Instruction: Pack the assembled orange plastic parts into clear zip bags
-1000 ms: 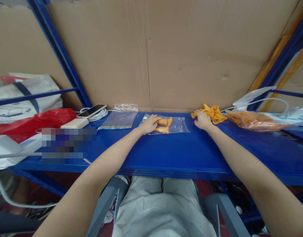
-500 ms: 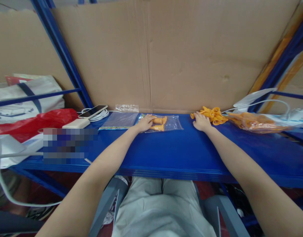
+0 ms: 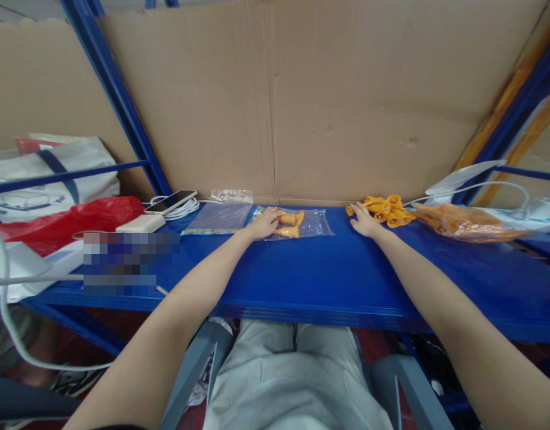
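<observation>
My left hand (image 3: pixel 264 224) lies on a clear plastic bag (image 3: pixel 317 223), its fingers extended over the near ends of a few orange-yellow plastic pieces with flared, horn-like ends (image 3: pixel 289 232). Whether those pieces are in the bag or on top of it, I cannot tell. Farther right, my right hand (image 3: pixel 365 222) rests at the left side of a pile of the same horn-like pieces (image 3: pixel 393 210). Its fingers are apart, and the fingertips touch one piece (image 3: pixel 349 211) at the pile's left edge. Part of the pile is hidden behind the hand.
Flat clear bags (image 3: pixel 218 218) lie left of my left hand. Beyond them are a phone (image 3: pixel 171 202), a coiled white cable (image 3: pixel 185 210), a white block (image 3: pixel 141 224) and a red plastic bag (image 3: pixel 77 221). A filled clear bag (image 3: pixel 458 222) sits right. Cardboard (image 3: pixel 328 107) stands behind.
My right hand has shifted slightly left off the pile, showing more of its horn-like pieces. My left hand stays on the pieces over the bag.
</observation>
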A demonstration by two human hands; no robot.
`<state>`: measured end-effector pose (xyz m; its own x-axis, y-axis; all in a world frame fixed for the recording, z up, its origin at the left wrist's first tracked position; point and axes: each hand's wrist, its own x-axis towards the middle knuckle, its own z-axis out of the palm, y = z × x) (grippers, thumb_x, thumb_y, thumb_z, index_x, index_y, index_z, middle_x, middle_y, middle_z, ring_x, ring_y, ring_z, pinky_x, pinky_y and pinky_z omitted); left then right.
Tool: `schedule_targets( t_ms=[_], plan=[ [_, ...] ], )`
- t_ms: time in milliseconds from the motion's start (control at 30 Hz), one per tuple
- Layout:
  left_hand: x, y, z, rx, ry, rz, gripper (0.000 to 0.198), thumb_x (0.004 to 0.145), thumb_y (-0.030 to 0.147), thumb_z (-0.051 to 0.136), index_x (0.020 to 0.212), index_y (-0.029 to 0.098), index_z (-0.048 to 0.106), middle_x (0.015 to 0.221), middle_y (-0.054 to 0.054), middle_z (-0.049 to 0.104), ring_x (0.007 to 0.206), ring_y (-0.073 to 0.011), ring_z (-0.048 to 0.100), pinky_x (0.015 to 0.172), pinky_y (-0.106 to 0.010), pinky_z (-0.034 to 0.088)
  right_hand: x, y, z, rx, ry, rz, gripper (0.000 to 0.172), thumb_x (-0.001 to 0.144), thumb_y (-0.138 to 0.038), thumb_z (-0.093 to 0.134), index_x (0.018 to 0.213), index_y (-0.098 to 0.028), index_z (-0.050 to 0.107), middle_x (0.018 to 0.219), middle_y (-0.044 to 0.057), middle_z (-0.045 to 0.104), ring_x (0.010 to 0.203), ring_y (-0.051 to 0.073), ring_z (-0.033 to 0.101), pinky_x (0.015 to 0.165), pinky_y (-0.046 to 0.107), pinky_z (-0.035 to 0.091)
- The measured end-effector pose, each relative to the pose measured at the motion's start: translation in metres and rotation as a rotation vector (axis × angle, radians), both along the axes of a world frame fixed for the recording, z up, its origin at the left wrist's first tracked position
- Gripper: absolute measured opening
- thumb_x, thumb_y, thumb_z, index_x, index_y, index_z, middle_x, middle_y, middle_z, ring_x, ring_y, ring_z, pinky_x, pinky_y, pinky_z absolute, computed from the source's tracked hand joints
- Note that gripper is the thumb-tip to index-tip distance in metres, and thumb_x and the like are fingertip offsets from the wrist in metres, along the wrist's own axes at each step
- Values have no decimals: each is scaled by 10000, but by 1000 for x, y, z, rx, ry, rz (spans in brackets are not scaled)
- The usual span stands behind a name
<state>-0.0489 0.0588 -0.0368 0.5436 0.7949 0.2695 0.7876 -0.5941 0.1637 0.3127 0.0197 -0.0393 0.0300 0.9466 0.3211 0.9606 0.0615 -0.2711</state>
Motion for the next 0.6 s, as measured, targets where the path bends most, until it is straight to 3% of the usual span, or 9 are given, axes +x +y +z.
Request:
schedule_targets(
  t_ms=[333, 500, 600],
  plan=[
    [-1, 3, -2, 4, -72, -56, 478, 907, 202, 385, 1354, 201, 555, 1498, -90, 523, 1465, -221, 366, 1237, -515, 205, 0, -3, 3, 144, -45, 148, 498, 804, -189, 523, 1288, -132, 626, 1369, 165, 566, 1275, 301, 560, 1117, 436, 425],
    [1, 0, 1, -1, -54, -38, 499, 890, 176, 387, 1359, 180, 557, 1494, -94, 525, 1459, -221, 372, 1238, -498, 219, -5, -7, 8, 162, -42, 151, 458, 791, -152, 529, 1233, -144, 651, 1378, 148, 590, 1339, 304, 507, 1105, 486, 423],
    [1, 0, 2, 4, -41, -39, 509, 886, 168, 386, 1365, 168, 557, 1486, -92, 534, 1459, -215, 369, 1246, -464, 217, -8, -7, 8, 140, -6, 164, 505, 770, -108, 527, 1261, -168, 630, 1344, 118, 634, 1296, 291, 555, 1078, 475, 450]
  ],
)
